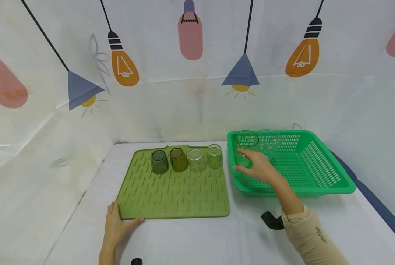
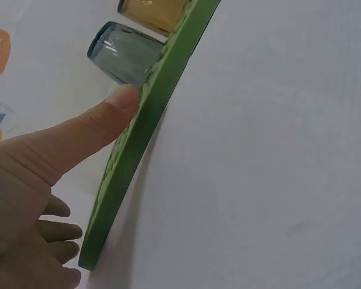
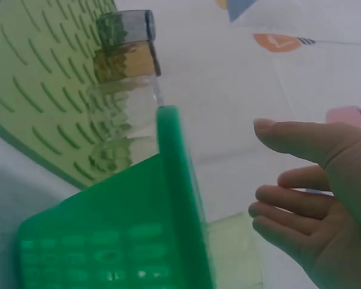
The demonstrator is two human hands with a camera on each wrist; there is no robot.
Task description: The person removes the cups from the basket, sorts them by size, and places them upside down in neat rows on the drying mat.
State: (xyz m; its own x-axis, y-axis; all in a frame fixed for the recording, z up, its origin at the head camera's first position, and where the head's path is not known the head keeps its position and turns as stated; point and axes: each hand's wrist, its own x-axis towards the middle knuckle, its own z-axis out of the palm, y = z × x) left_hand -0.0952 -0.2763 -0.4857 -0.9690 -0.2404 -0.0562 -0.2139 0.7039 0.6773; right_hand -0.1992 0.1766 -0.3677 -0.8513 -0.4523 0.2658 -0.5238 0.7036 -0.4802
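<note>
The basket [image 1: 303, 190] lies below my right hand [image 1: 258, 167], the mat [image 1: 174, 198] against my left hand [image 1: 115, 225]; both are empty, fingers loosely parted. I do best to bring right thumb and fingers evenly around the glass [image 1: 247, 142] just ahead, inside the basket, squeezing lightly; it looks clear, smooth, upright.

The ribbed green mat [image 1: 170, 198] lies flat left of centre in the head view, its lower-left corner touched by the left hand [image 1: 115, 227]. Along its upper edge stand a grey glass [image 1: 159, 162], an amber glass [image 1: 179, 161] and two clear glasses [image 1: 197, 162]. Right of centre, the right hand [image 1: 258, 166], thumb and fingers apart, is at a clear, upright tall glass [image 1: 246, 142] inside the green basket [image 1: 311, 190], with another clear glass [image 1: 271, 140] just beside it.
</note>
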